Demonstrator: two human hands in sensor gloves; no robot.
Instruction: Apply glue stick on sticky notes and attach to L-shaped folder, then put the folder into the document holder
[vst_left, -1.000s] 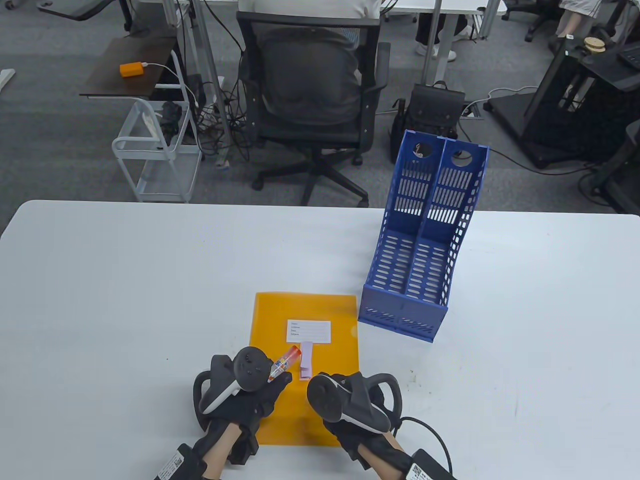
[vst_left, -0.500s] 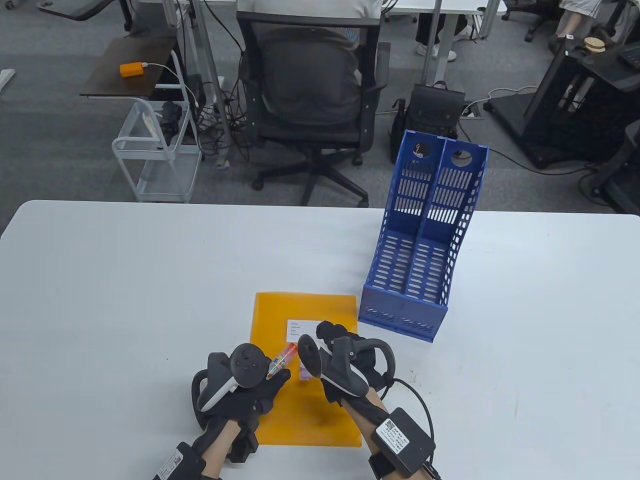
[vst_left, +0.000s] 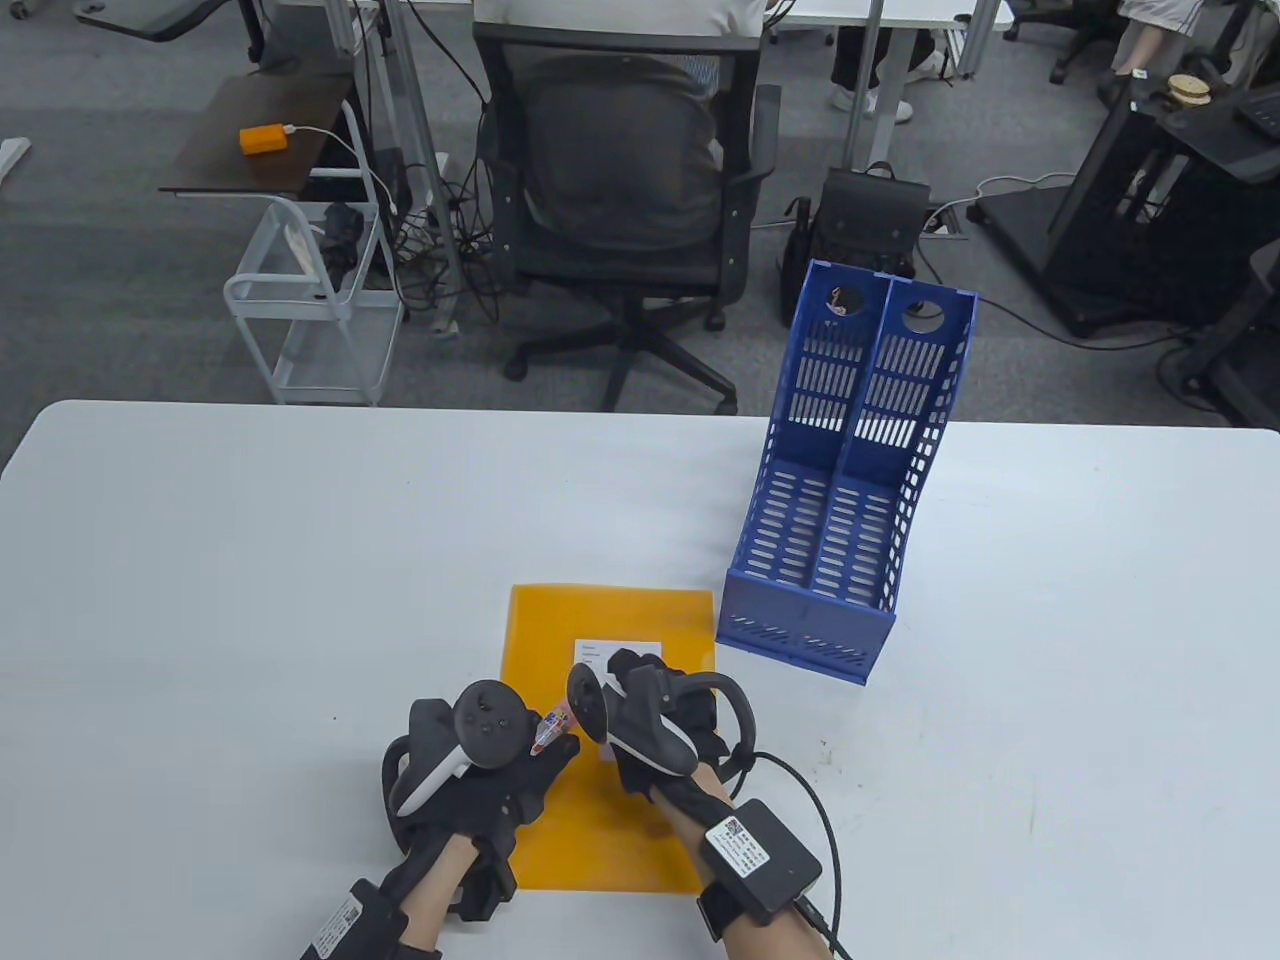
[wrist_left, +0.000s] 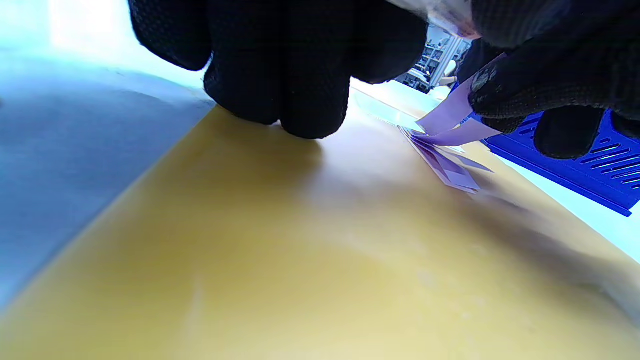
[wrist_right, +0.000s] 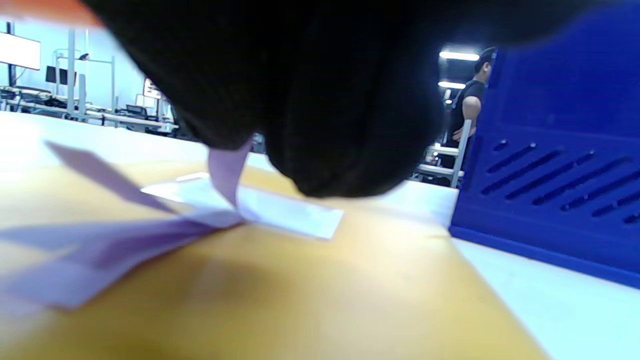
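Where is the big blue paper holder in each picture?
Table view: the blue document holder stands upright, right of centre, past the orange folder.
Left wrist view: a slotted piece shows at the right edge.
Right wrist view: its wall fills the right side.
Shared landmark: the orange folder lies beside it in every view.

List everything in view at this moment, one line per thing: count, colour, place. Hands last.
folder: one, orange, flat on the table's near middle.
label: one, white, on the folder.
sticky notes: a few strips, purple, on the folder; one strip lifted.
glue stick: one, multicoloured, in the left hand.
document holder: one, blue, two slots, right of the folder.
table: one, white.
office chair: one, black, behind the table.
left hand: black glove, holds the glue stick, knuckles on the folder.
right hand: black glove, pinches the lifted strip.
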